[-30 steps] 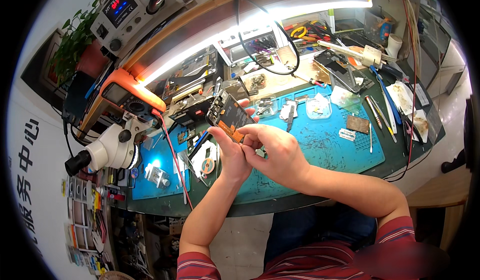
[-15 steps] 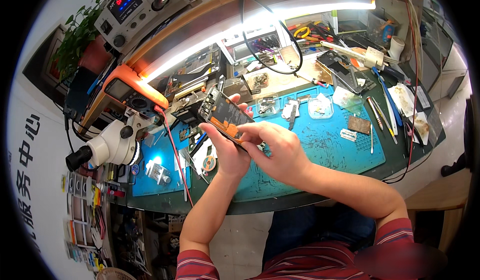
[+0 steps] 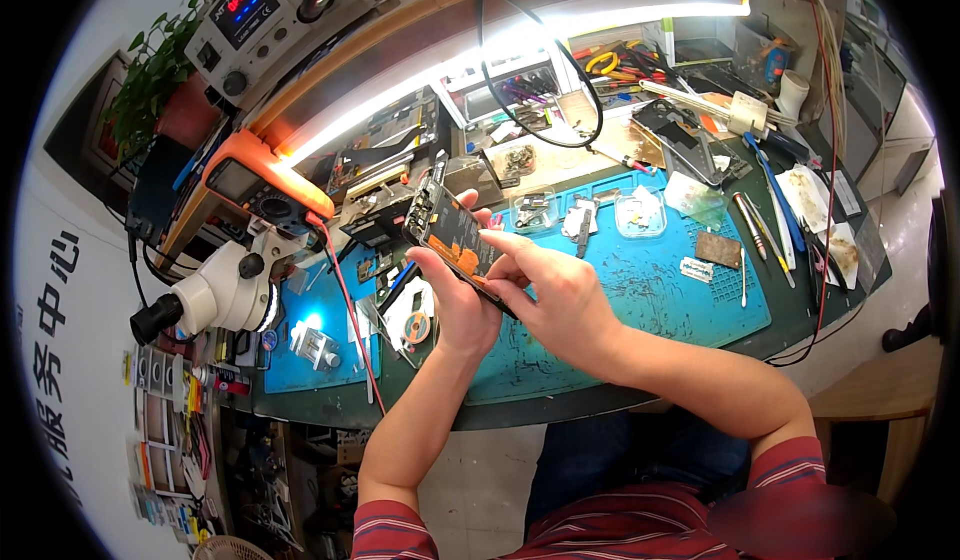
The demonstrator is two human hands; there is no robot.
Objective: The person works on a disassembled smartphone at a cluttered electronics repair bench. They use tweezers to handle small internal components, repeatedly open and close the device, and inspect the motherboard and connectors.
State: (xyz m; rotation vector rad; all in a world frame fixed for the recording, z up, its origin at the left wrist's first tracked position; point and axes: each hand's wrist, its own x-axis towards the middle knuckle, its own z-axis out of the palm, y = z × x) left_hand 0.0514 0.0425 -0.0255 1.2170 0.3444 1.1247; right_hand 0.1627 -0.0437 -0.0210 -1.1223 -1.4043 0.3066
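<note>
An opened phone (image 3: 452, 228), tilted, is held above the blue mat, its dark inside facing up with an orange flex strip (image 3: 462, 260) near the lower end. My left hand (image 3: 455, 305) cradles it from below, thumb along the near edge and fingertips showing past the far edge. Over the phone's lower end, my right hand (image 3: 555, 295) has its thumb and fingers bent close together against the orange strip. Whether those fingers grip the strip or only press on it is hidden.
A blue mat (image 3: 640, 290) covers the bench. Small clear trays (image 3: 640, 212) stand beyond my hands. To the left are a white microscope (image 3: 215, 290), an orange multimeter (image 3: 265, 185) and a red cable (image 3: 345, 300). Tweezers and screwdrivers (image 3: 750, 227) lie at the right. A black cable loop (image 3: 600, 110) hangs overhead.
The phone has tipped slightly and shifted a little to the right. My right hand's index finger has moved up along the phone, while its thumb stays at the lower end.
</note>
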